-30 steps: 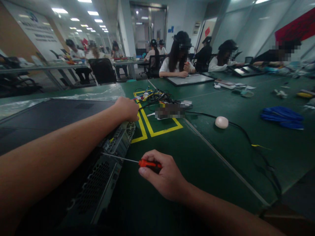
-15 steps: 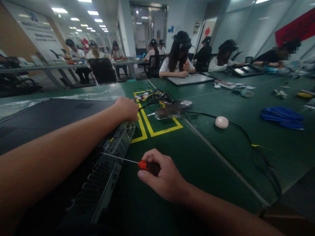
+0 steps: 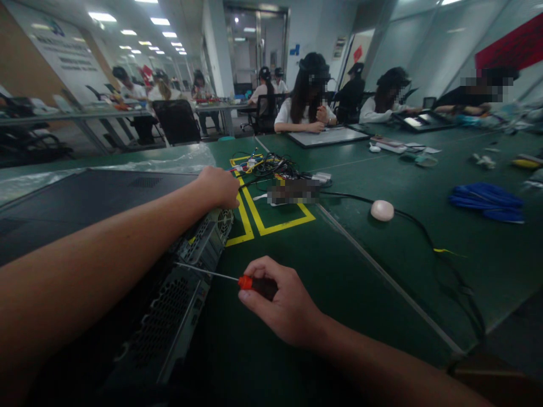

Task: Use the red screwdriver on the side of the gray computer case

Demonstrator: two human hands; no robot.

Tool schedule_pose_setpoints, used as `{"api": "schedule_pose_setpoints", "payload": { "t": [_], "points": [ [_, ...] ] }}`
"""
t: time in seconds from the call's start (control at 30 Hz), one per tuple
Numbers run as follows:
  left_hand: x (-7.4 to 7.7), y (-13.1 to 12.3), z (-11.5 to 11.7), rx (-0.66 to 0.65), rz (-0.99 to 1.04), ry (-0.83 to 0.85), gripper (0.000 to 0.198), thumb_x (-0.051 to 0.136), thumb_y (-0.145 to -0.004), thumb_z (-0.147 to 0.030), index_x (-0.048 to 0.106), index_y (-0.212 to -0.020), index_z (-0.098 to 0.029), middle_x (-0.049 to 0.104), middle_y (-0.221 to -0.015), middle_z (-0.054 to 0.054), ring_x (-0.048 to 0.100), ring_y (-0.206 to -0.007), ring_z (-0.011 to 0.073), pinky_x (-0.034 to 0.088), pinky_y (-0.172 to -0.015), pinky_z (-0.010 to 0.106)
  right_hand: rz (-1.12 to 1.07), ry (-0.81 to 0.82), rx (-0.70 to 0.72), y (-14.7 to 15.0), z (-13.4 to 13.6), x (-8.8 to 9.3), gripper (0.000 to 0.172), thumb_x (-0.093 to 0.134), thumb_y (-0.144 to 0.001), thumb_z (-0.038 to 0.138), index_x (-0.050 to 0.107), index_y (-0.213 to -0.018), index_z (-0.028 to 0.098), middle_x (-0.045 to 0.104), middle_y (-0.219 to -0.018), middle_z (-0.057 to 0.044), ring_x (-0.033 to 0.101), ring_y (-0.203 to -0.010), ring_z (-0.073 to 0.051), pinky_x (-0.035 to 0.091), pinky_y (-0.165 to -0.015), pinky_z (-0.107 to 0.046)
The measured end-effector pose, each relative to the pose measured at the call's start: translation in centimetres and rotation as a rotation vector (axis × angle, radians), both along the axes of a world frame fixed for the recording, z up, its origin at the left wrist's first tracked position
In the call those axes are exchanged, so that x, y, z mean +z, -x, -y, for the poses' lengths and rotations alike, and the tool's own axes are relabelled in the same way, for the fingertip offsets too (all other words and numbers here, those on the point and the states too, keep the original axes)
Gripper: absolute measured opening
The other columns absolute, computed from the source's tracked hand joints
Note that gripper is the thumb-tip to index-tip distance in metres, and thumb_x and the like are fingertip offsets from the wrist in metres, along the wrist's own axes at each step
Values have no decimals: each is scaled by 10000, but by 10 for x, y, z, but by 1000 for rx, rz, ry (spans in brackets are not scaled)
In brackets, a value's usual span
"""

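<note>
A black desktop computer case [image 3: 102,189] lies on its side at the left, its metal back panel [image 3: 203,249] facing right. My left hand [image 3: 218,187] is closed over the far rear corner of the case; its fingertips are mostly hidden behind the edge. My right hand [image 3: 284,299] grips a screwdriver [image 3: 245,282] by its red and black handle, thumb and fingers around it. The thin shaft runs left, nearly level, and its tip meets the rear panel near the vented grille [image 3: 165,308]. The screw under the tip is too small to make out.
Yellow tape [image 3: 280,229] marks the green table [image 3: 339,294]. Beyond the case lie tangled cables [image 3: 275,167]; a black cord passes a pale rounded object [image 3: 382,211]. Blue bundled material [image 3: 486,202] lies right. Clear plastic [image 3: 186,158] sits behind the case. Other people work across the table.
The right hand's fingers and the screwdriver handle have turned slightly, with the tip staying at the same spot. My left hand and the case have not visibly moved.
</note>
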State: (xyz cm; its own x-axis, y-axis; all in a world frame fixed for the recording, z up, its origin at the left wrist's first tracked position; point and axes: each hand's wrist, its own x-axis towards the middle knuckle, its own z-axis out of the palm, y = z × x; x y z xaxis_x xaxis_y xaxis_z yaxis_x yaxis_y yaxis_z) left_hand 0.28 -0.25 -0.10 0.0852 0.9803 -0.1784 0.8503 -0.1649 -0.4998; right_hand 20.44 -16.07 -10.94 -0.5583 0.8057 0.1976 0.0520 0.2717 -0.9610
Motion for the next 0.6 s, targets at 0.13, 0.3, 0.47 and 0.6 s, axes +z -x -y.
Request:
{"api": "schedule_pose_setpoints", "payload": {
  "t": [0.13, 0.3, 0.47, 0.6],
  "points": [
    [1, -1, 1, 16, 14, -6, 602, 613, -957, -519, 789, -1441, -207, 799, -1416, 221, 724, -1288, 404, 569, -1045, 502, 11, -2, -1, 0, -1, 1, 151, 785, -934, 265, 676, -1024, 214, 653, -801, 35, 580, -672, -139, 440, -647, -288],
    [1, -1, 1, 22, 43, -4, 628, 635, -945, -505, 773, -1464, -179, 781, -1444, 243, 709, -1327, 431, 555, -1076, 524, 9, 4, 4, 0, -1, 2, 149, 780, -934, 264, 675, -1026, 212, 657, -807, 34, 591, -683, -141, 455, -655, -287],
    [1, 0, 1, 5, 9, 2, 634, 593, -971, -515, 765, -1469, -162, 777, -1446, 254, 720, -1321, 420, 563, -1062, 507, 12, -6, 2, 0, 0, 0, 153, 786, -931, 265, 673, -1019, 211, 643, -799, 40, 579, -679, -135, 445, -653, -282],
    [2, -1, 2, -2, 21, 12, 653, 590, -965, -512, 768, -1463, -129, 775, -1427, 287, 721, -1313, 445, 567, -1047, 530, 28, 20, 7, 0, 0, 3, 155, 782, -937, 274, 668, -1025, 216, 650, -810, 35, 583, -687, -139, 449, -651, -280]
  ]
}}
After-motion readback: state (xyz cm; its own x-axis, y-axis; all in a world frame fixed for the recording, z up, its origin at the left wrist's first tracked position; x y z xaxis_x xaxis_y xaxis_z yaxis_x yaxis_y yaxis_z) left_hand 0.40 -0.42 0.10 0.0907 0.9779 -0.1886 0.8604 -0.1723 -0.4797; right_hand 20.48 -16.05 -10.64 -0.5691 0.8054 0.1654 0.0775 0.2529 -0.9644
